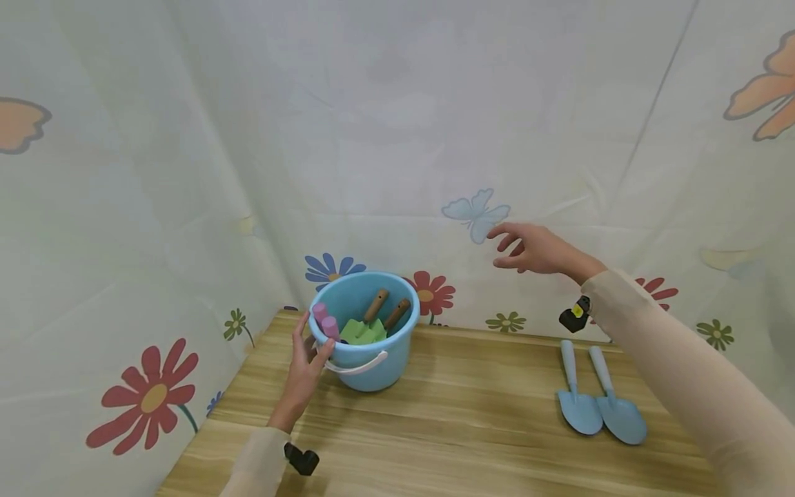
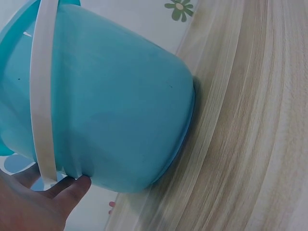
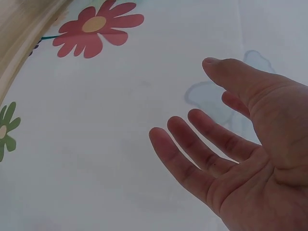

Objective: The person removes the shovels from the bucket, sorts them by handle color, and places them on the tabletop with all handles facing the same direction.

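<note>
A light blue bucket with a white handle stands upright on the wooden table. My left hand holds its left side at the rim, thumb toward the front; the left wrist view shows the fingertips against the bucket wall. Inside the bucket are green tool heads, two brown handles and two pink handles; their lower parts are hidden. Raised in the air, right of the bucket, my right hand is empty, its fingers loosely bent and apart.
Two blue garden trowels lie side by side on the right of the wooden table, handles pointing to the back. Behind the table hangs a pale cloth printed with flowers and butterflies, which also covers the left side.
</note>
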The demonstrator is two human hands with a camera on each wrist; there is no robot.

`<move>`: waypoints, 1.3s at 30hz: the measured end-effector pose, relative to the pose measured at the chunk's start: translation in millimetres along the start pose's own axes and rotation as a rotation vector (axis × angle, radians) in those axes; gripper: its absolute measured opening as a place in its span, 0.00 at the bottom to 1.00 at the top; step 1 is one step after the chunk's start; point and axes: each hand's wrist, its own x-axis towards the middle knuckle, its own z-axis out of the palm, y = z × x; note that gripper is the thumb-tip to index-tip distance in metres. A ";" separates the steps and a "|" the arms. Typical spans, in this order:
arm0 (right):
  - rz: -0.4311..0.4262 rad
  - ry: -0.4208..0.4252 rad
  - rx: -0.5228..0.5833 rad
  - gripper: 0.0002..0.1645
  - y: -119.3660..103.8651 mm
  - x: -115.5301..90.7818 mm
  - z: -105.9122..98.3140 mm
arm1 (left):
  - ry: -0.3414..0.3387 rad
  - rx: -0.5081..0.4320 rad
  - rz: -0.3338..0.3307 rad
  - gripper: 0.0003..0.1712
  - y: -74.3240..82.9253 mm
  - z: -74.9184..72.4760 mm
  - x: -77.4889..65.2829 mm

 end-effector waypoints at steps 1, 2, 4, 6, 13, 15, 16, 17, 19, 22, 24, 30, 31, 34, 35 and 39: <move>-0.005 -0.005 -0.003 0.34 -2.0 2.4 -0.2 | -0.001 0.000 0.002 0.44 -0.4 0.0 0.2; -0.008 -0.007 -0.005 0.34 -4.4 4.9 -0.4 | 0.000 -0.001 0.002 0.44 -0.2 0.0 0.2; -0.013 -0.011 -0.009 0.34 -8.8 9.9 -0.6 | 0.001 0.001 0.003 0.44 0.2 -0.1 0.2; -0.017 -0.017 -0.012 0.34 -12.6 14.6 -0.2 | 0.001 0.005 0.002 0.45 0.3 -0.2 0.3; -0.014 -0.035 0.003 0.34 -26.4 28.7 4.8 | 0.002 0.004 -0.006 0.43 0.2 0.2 -0.7; -0.017 -0.039 0.003 0.34 -29.8 32.6 6.1 | 0.003 0.006 -0.006 0.43 0.5 0.6 -0.6; -0.025 -0.042 0.004 0.34 -31.3 34.6 6.9 | 0.004 0.010 -0.006 0.43 0.7 0.9 -0.4; -0.029 -0.045 0.007 0.34 -33.1 36.5 7.8 | 0.006 0.014 -0.006 0.43 1.3 1.3 -0.3; -0.041 -0.050 0.010 0.34 -35.3 40.8 10.4 | 0.011 0.020 -0.008 0.44 2.0 1.8 0.4; -0.056 -0.058 0.014 0.35 -39.5 45.8 13.9 | 0.010 0.025 -0.011 0.44 3.4 2.6 1.0; -0.055 -0.060 0.018 0.35 -41.7 49.5 16.5 | 0.009 0.022 -0.016 0.44 3.8 3.1 1.2; -0.052 -0.074 0.063 0.36 -51.1 58.2 22.9 | 0.007 0.007 -0.013 0.44 4.1 3.7 1.2; -0.054 -0.077 0.068 0.36 -52.3 59.4 24.2 | 0.005 0.003 -0.008 0.44 4.0 3.6 1.1; -0.059 -0.083 0.072 0.36 -54.2 63.6 29.0 | 0.002 -0.005 0.000 0.45 3.6 3.1 0.5; -0.060 -0.084 0.071 0.36 -54.9 65.1 30.7 | 0.001 -0.004 -0.001 0.45 3.8 2.8 0.1; -0.061 -0.088 0.081 0.36 -57.4 70.6 37.3 | 0.004 -0.001 -0.006 0.45 4.2 1.9 -1.2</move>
